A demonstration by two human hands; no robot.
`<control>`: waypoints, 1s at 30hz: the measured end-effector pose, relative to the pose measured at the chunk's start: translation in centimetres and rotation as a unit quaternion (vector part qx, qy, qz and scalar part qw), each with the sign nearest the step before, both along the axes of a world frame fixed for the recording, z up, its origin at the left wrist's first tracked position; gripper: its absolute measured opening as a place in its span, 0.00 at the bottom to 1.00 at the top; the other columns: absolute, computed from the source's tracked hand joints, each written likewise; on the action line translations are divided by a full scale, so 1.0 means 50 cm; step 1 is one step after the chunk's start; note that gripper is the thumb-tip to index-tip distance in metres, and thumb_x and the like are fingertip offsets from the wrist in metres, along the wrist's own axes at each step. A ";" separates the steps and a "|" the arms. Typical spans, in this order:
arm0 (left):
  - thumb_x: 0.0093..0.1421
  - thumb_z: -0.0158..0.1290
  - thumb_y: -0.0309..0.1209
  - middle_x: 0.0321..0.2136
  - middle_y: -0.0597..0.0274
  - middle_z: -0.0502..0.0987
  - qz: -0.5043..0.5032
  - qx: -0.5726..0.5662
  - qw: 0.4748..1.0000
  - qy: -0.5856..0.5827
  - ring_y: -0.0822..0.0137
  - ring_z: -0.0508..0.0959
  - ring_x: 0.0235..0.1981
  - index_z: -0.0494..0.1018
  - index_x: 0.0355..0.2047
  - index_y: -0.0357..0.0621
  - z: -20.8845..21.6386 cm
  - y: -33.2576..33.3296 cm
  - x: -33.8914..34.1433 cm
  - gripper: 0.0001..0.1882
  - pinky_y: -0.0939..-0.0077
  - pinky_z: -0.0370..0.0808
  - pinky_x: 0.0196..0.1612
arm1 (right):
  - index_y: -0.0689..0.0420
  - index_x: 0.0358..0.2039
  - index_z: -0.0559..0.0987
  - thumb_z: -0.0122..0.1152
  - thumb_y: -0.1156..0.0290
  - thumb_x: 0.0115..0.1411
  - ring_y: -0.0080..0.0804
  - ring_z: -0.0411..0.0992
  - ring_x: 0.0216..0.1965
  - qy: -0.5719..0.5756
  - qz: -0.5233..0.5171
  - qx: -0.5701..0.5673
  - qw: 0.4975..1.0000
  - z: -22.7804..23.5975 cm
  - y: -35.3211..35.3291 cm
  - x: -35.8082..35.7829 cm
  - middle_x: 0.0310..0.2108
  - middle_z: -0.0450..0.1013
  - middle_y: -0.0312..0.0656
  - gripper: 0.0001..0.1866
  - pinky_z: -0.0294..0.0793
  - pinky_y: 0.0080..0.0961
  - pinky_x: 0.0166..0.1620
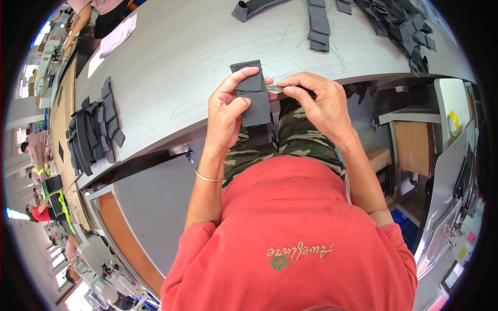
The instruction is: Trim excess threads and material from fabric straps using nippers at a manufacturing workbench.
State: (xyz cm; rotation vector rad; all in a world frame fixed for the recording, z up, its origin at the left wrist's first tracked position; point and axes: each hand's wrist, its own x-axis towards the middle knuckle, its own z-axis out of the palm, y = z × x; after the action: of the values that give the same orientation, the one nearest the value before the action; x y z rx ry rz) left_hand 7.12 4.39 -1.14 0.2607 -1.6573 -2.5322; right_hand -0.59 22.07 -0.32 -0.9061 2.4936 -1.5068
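A folded dark grey fabric strip (256,110) is gripped in my left hand (226,106), above the table's near edge. My thumb and index finger lie across its front, and other fingertips show past its right side. In my right hand (324,103), pinched between thumb and fingers, are small thread snips (275,89). Their silver tips point left at the strip's right edge, close to the left fingertips. The dark rear part is mostly covered by the right hand. Whether the blades touch a thread is too small to tell.
The pale table (181,67) carries loose thread ends. Grey strips lie in a pile (93,129) at the left, a heap (402,31) at the far right, and a strip (318,26) at the back. A cardboard box (414,146) stands at the right. People work at the far left.
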 end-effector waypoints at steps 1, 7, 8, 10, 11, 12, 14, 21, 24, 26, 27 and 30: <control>0.46 0.37 0.18 0.44 0.41 0.75 0.000 0.002 1.000 0.000 0.52 0.80 0.41 0.64 0.54 0.30 -0.001 0.000 0.000 0.31 0.61 0.78 0.48 | 0.52 0.34 0.82 0.59 0.66 0.58 0.31 0.71 0.23 0.000 -0.001 0.001 1.000 0.000 0.000 0.000 0.27 0.77 0.35 0.07 0.67 0.25 0.28; 0.46 0.38 0.18 0.44 0.40 0.75 -0.011 0.012 1.000 0.001 0.51 0.80 0.41 0.64 0.54 0.29 0.000 0.001 -0.003 0.30 0.61 0.77 0.48 | 0.52 0.34 0.82 0.58 0.66 0.59 0.30 0.74 0.26 -0.021 0.007 -0.023 1.000 0.009 -0.005 0.004 0.29 0.79 0.35 0.07 0.68 0.24 0.29; 0.46 0.38 0.18 0.44 0.40 0.75 -0.010 0.013 1.000 0.000 0.51 0.80 0.41 0.64 0.54 0.29 -0.002 -0.001 -0.002 0.30 0.61 0.77 0.48 | 0.52 0.34 0.82 0.58 0.67 0.58 0.29 0.75 0.27 -0.022 0.009 -0.016 1.000 0.012 -0.005 0.004 0.30 0.79 0.35 0.07 0.69 0.24 0.29; 0.49 0.38 0.16 0.45 0.41 0.75 -0.026 0.046 0.999 0.012 0.54 0.80 0.43 0.65 0.54 0.31 -0.006 -0.005 -0.001 0.28 0.64 0.77 0.48 | 0.53 0.34 0.82 0.59 0.67 0.58 0.29 0.75 0.28 -0.024 0.012 -0.008 1.000 0.013 -0.006 0.006 0.30 0.79 0.35 0.07 0.70 0.23 0.30; 0.49 0.38 0.16 0.45 0.41 0.75 -0.025 0.046 0.999 0.012 0.54 0.80 0.43 0.65 0.54 0.31 -0.005 -0.005 -0.002 0.28 0.64 0.77 0.48 | 0.53 0.34 0.82 0.59 0.68 0.57 0.29 0.75 0.28 -0.020 0.012 -0.028 0.999 0.011 -0.005 0.007 0.30 0.79 0.35 0.06 0.70 0.24 0.30; 0.50 0.38 0.16 0.46 0.41 0.75 -0.016 0.038 0.999 0.011 0.54 0.79 0.44 0.65 0.53 0.31 -0.003 -0.004 -0.003 0.27 0.64 0.78 0.48 | 0.54 0.33 0.82 0.60 0.69 0.56 0.30 0.75 0.28 -0.016 0.013 -0.048 0.999 0.009 -0.004 0.010 0.30 0.79 0.35 0.06 0.71 0.24 0.30; 0.50 0.38 0.16 0.46 0.41 0.74 -0.004 0.029 1.000 0.009 0.54 0.79 0.44 0.65 0.53 0.30 -0.005 -0.004 -0.004 0.27 0.64 0.78 0.48 | 0.54 0.33 0.81 0.61 0.71 0.54 0.31 0.75 0.28 -0.005 0.025 -0.059 0.998 0.006 -0.006 0.022 0.29 0.78 0.35 0.05 0.71 0.25 0.31; 0.51 0.37 0.17 0.48 0.38 0.72 0.022 0.029 0.999 0.025 0.48 0.76 0.48 0.63 0.55 0.30 -0.013 0.005 -0.007 0.27 0.58 0.75 0.51 | 0.53 0.29 0.80 0.65 0.72 0.50 0.34 0.72 0.25 0.129 0.042 -0.022 0.990 -0.002 -0.019 0.055 0.24 0.75 0.36 0.05 0.71 0.28 0.29; 0.53 0.39 0.17 0.49 0.38 0.71 0.041 0.046 0.998 0.035 0.47 0.74 0.51 0.62 0.56 0.31 -0.011 0.007 -0.006 0.26 0.57 0.75 0.52 | 0.53 0.29 0.80 0.65 0.72 0.50 0.34 0.73 0.26 0.143 0.035 -0.009 0.989 -0.002 -0.021 0.061 0.25 0.75 0.36 0.05 0.71 0.27 0.29; 0.54 0.40 0.17 0.50 0.38 0.71 0.048 0.057 0.996 0.040 0.47 0.73 0.52 0.62 0.56 0.31 -0.013 0.008 -0.006 0.26 0.57 0.74 0.52 | 0.54 0.30 0.80 0.65 0.72 0.50 0.34 0.73 0.26 0.137 0.030 -0.010 0.990 -0.005 -0.022 0.065 0.25 0.76 0.36 0.05 0.71 0.27 0.29; 0.55 0.42 0.17 0.51 0.39 0.71 0.047 0.059 0.996 0.050 0.47 0.73 0.53 0.62 0.56 0.32 -0.017 0.007 -0.006 0.25 0.57 0.74 0.53 | 0.55 0.30 0.80 0.64 0.72 0.51 0.34 0.73 0.26 0.077 0.036 -0.042 0.995 -0.007 -0.022 0.067 0.26 0.76 0.37 0.05 0.71 0.25 0.29; 0.57 0.45 0.18 0.51 0.40 0.70 0.038 0.063 0.995 0.064 0.48 0.72 0.54 0.62 0.57 0.34 -0.020 0.008 -0.006 0.25 0.58 0.73 0.54 | 0.56 0.31 0.80 0.63 0.73 0.53 0.33 0.74 0.27 -0.020 0.048 -0.088 0.995 -0.014 -0.020 0.072 0.26 0.76 0.38 0.05 0.71 0.23 0.30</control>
State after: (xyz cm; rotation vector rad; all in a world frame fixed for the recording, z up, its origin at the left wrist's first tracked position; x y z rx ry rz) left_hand 6.81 4.77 -2.12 0.1636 -1.4166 -2.5422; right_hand 3.00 21.08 -1.02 -0.9955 2.2818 -1.7150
